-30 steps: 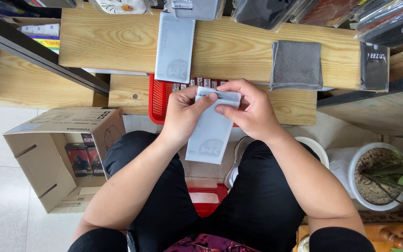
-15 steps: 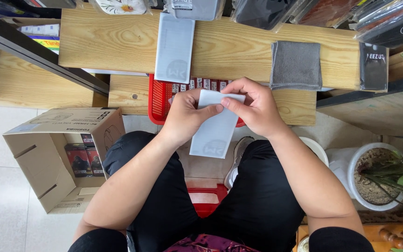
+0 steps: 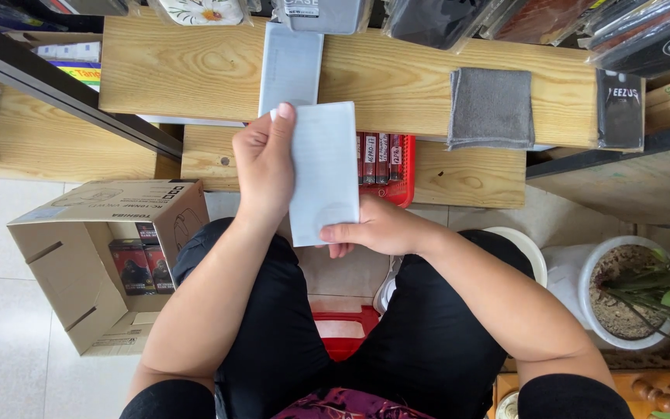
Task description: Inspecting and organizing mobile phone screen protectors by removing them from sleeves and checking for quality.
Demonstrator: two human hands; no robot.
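The hands grip one pale, flat rectangular pouch (image 3: 323, 171) between them, above the lap of the seated person. The left hand (image 3: 265, 167) pinches its upper left edge, thumb tip at the top corner; the right hand (image 3: 378, 229) holds the bottom edge from below, fingers curled under it. The pouch stands lengthwise and flat, facing the camera, and appears smooth and closed, so the handling of this piece looks well advanced, though it has not been set down.

Just behind it, a red basket (image 3: 397, 174) with small labelled items sits on the lower wooden tabletop (image 3: 467, 174). Farther on, a similar pale pouch (image 3: 290, 66) and a grey folded cloth (image 3: 490, 107) lie on the upper wooden shelf (image 3: 397, 77). An open cardboard box (image 3: 102, 256) with a few dark packages stands on the floor at the left.
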